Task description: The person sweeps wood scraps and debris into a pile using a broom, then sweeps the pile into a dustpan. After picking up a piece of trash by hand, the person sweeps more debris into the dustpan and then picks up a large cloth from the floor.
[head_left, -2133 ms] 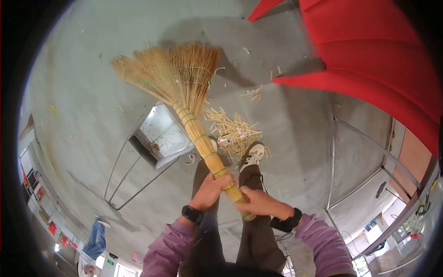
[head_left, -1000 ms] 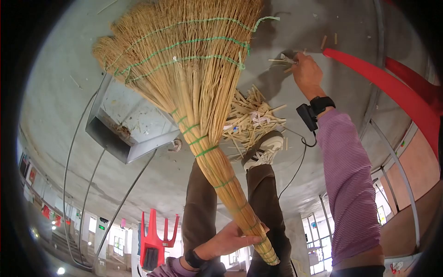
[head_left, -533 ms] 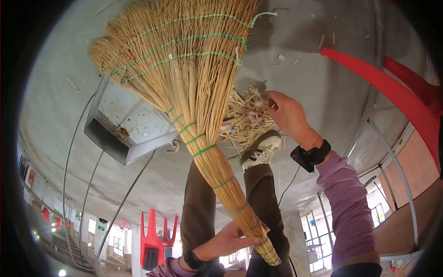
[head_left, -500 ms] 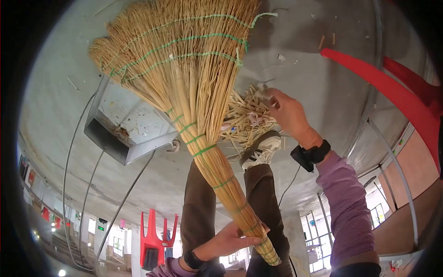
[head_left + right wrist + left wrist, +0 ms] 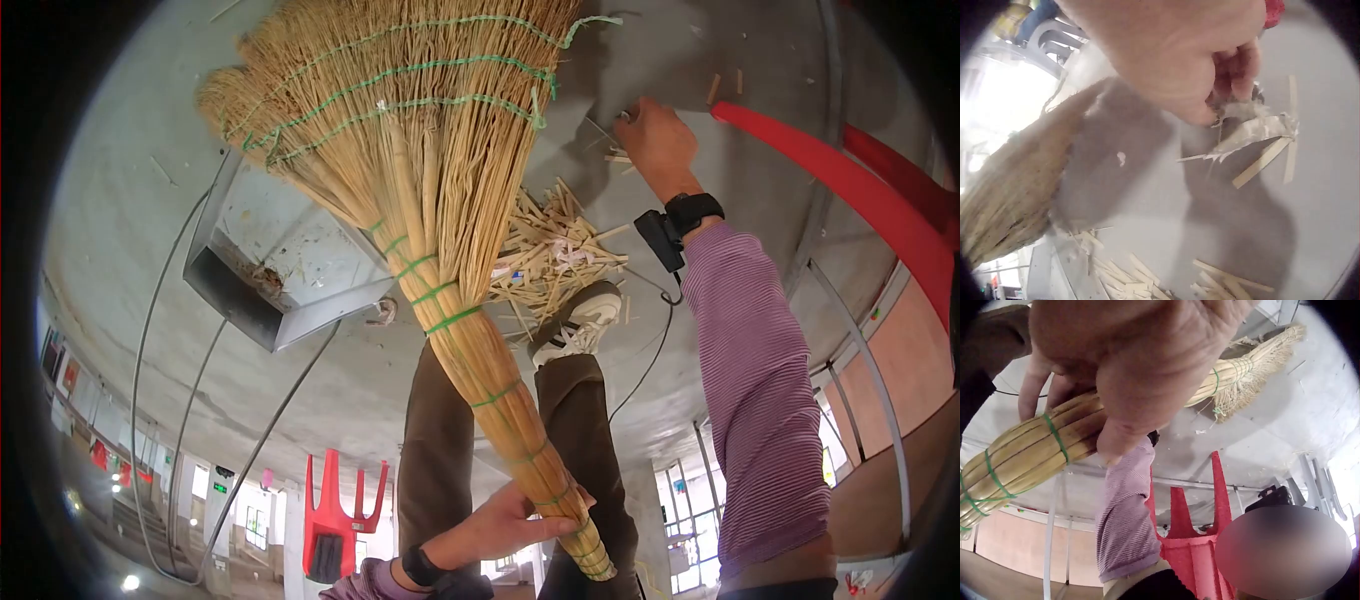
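My left hand [image 5: 500, 525] grips a straw broom [image 5: 460, 340] near the butt of its handle, fingers and thumb wrapped round the bound stalks. The bristles fan out toward the top left, laced with green twine. Farther forward, my right hand [image 5: 657, 150] is down by the floor, right of the bristles. In the right wrist view its curled thumb and fingers pinch a torn whitish scrap [image 5: 1250, 129], with a few flat wooden sticks [image 5: 1263, 164] beneath it. A heap of similar sticks [image 5: 550, 235] and paper bits lies between broom and shoe.
A metal dustpan [image 5: 300, 225] with long wire handles sits at left, debris inside. A red plastic leg [image 5: 850, 190] juts in from the right. A shoe [image 5: 580, 325] stands against the heap. Metal rails [image 5: 865, 370] line the right; a red chair [image 5: 335, 510] appears behind.
The right hand left the broom handle, was by the scattered sticks, then over the heap, and is now forward and right again. The left hand keeps its grip near the handle's end.
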Action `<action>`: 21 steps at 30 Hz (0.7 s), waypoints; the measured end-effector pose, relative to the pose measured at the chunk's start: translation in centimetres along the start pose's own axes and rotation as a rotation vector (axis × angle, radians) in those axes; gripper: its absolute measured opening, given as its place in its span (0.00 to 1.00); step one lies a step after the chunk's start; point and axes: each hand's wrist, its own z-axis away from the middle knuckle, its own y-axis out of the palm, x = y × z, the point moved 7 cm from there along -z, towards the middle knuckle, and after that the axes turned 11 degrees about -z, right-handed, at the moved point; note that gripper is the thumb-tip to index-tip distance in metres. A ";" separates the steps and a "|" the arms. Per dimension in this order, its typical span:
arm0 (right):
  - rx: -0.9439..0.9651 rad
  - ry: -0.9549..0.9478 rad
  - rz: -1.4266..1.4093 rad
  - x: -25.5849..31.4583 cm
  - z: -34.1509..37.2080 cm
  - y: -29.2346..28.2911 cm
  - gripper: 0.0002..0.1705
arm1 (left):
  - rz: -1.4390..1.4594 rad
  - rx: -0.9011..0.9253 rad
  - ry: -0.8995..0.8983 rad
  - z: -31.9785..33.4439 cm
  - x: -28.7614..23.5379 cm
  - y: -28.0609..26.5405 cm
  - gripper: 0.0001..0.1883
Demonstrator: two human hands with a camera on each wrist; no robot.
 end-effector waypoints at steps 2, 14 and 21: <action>0.007 0.023 0.058 0.3 -0.4 0.4 0.15 | 0.008 -0.009 -0.002 0.0 -0.1 -0.1 0.20; 0.026 0.162 -0.189 -1.1 0.2 0.0 0.17 | 0.008 -0.043 -0.013 -0.3 -0.3 0.0 0.19; 0.177 0.389 -0.942 -4.5 8.4 0.1 0.17 | -0.093 -0.021 -0.029 -0.9 -0.7 0.0 0.18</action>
